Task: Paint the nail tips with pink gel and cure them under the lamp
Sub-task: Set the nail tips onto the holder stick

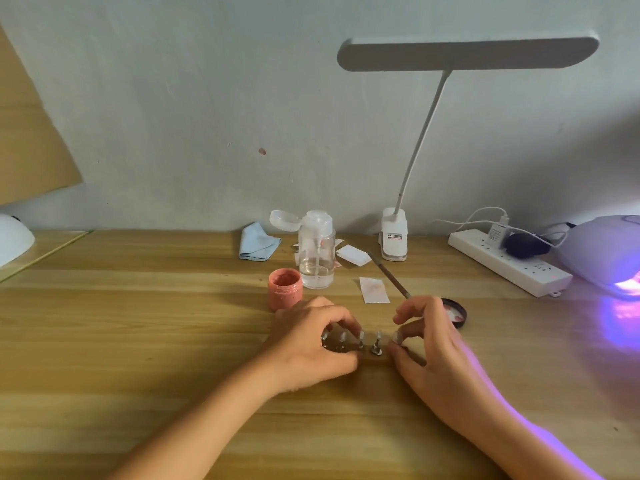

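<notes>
A dark holder strip carrying several clear nail tips lies on the wooden desk between my hands. My left hand grips its left end with curled fingers over the tips. My right hand pinches the right end, thumb and fingers curled round it, with a thin brush sticking out behind it. An open pink gel jar stands just behind my left hand; its black lid lies behind my right hand. The curing lamp glows purple at the far right.
A clear pump bottle, a blue cloth, white wipes and a clip-on desk lamp stand at the back by the wall. A white power strip lies back right. A white domed object sits far left.
</notes>
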